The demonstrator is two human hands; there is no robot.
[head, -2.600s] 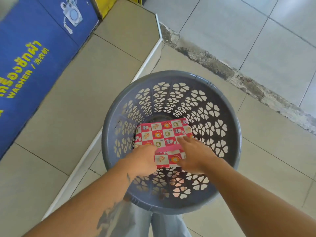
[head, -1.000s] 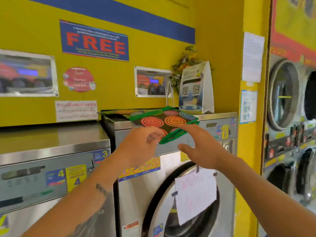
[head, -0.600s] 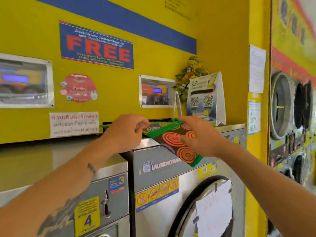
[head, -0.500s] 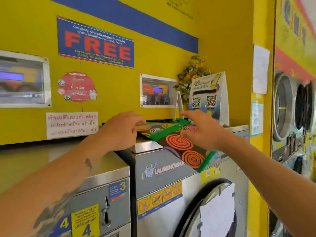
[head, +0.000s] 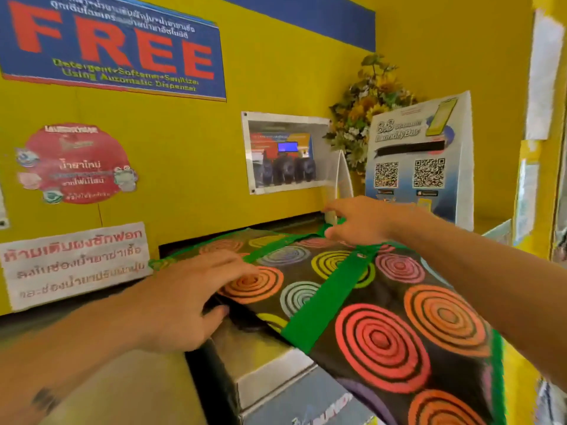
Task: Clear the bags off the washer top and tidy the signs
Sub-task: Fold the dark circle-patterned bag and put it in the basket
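A black bag (head: 380, 335) with coloured ring patterns and green straps lies flat on the steel washer top (head: 260, 345), its near end hanging over the front edge. My left hand (head: 190, 302) holds the bag's left edge, fingers on top and thumb tucked under it. My right hand (head: 359, 222) grips the far end by the green strap. Behind it stand a QR-code tent sign (head: 420, 154) and a thin clear tent sign (head: 340, 176), seen edge-on.
Artificial sunflowers (head: 368, 108) stand in the back corner behind the signs. The yellow wall carries a blue FREE poster (head: 116, 47), a red round sticker (head: 73, 164) and a white paper notice (head: 76, 262). A second washer top (head: 101, 381) adjoins on the left.
After leaving a red checked bag in the grey basket, I turned to the washer and took the ring-patterned bag in both hands. I am now closer, with the bag still flat on top.
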